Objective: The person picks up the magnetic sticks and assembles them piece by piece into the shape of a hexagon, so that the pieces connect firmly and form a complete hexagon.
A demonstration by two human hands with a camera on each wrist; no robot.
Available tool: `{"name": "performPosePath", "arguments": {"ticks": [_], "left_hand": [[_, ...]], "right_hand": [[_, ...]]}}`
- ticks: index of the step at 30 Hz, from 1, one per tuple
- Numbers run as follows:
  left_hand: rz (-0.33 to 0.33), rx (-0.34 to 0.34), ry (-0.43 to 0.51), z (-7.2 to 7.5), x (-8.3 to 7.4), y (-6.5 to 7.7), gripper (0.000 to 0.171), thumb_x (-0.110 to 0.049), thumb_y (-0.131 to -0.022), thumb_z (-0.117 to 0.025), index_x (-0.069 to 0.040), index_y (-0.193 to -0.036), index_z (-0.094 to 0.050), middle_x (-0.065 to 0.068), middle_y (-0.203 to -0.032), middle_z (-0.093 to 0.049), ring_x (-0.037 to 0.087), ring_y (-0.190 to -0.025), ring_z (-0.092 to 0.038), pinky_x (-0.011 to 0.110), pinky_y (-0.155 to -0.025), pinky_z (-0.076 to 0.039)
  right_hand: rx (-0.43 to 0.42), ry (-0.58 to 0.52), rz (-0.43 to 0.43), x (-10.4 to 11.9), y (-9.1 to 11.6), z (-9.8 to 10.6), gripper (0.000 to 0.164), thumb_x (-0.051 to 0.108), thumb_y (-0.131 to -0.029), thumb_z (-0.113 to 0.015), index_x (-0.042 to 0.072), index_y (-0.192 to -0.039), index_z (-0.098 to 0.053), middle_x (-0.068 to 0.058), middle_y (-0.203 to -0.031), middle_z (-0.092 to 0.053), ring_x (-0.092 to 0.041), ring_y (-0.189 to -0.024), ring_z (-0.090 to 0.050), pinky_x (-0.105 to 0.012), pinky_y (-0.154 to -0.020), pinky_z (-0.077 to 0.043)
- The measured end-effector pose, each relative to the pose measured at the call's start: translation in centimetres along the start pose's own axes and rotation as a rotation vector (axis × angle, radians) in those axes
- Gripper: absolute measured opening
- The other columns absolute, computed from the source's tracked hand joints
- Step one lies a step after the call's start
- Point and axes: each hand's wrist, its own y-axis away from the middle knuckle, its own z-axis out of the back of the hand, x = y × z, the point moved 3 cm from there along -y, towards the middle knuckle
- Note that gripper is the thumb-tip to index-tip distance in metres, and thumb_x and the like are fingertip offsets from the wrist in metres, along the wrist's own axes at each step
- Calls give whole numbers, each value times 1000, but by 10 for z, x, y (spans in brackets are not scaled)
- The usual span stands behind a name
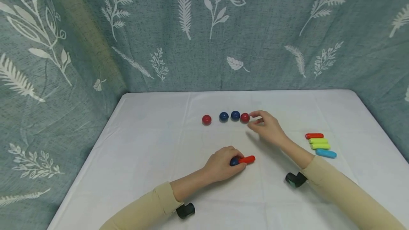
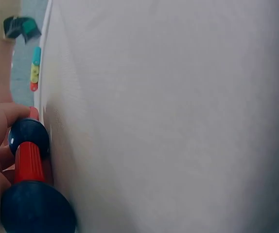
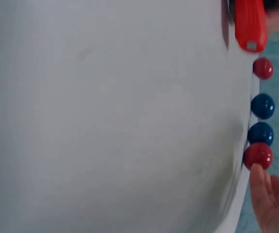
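Six balls (image 1: pixel 224 117) are seen: four blue, two red. Six sticks (image 1: pixel 320 146) are counted: three red, two yellow-green, one blue.

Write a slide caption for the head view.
Left hand holds a blue ball and red stick; right hand beside a red ball.

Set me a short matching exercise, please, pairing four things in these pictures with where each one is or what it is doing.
Column one
1. Left hand
2. Light-blue stick
3. Right hand
4. Leftmost red ball

Column two, as the head view shows it
A. At the near end of a group of four sticks
B. Left of two blue balls at the back of the table
C. Gripping a blue ball joined to a red stick
D. Fingers by the rightmost red ball

Pairs: 1-C, 2-A, 3-D, 4-B.
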Motion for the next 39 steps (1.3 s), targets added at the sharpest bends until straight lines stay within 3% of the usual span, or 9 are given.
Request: {"name": "performPosePath", "arguments": {"ticks": [5,10,16,21,31,39], "left_hand": [[-9,5,14,-2,1,0,22,-31,-91,-68,-14,-105,-71,-5,-93,-63,7,-82,-54,17,-69,-44],[-15,5,19,-4,2,1,22,-31,-91,-68,-14,-105,-71,-5,-94,-63,7,-83,-54,17,-70,-43],[-14,18,27,-4,2,1,23,-31,-91,-68,-14,-106,-71,-5,-95,-63,7,-83,-54,18,-71,-44],[-18,34,25,-4,3,2,24,-32,-92,-68,-14,-108,-71,-4,-97,-63,6,-83,-54,17,-72,-44],[-29,60,19,5,12,7,23,-30,-90,-69,-15,-108,-72,-5,-96,-65,8,-84,-54,21,-75,-46],[-46,58,15,12,20,7,24,-30,-90,-70,-14,-107,-73,-4,-95,-67,7,-81,-54,21,-74,-45]], "right_hand": [[-22,33,-54,-4,-21,-5,50,21,-90,-70,-2,-131,-52,-21,-128,-52,-34,-107,-56,-43,-83,-50],[-33,96,-38,-6,-32,-11,48,20,-88,-72,-3,-127,-55,-21,-118,-56,-31,-98,-56,-38,-74,-50],[-3,135,-29,-7,-34,-14,42,20,-88,-73,-1,-122,-59,-19,-112,-61,-31,-98,-58,-38,-77,-51],[59,138,4,-9,-20,-13,40,18,-87,-73,0,-121,-61,-18,-111,-63,-30,-98,-60,-40,-78,-52],[210,82,88,-15,27,-7,40,12,-86,-72,4,-124,-62,-11,-112,-64,-27,-100,-60,-40,-84,-53],[326,-13,207,-13,53,-8,40,10,-87,-72,7,-125,-62,-5,-117,-63,-20,-100,-58,-31,-85,-52]]}}
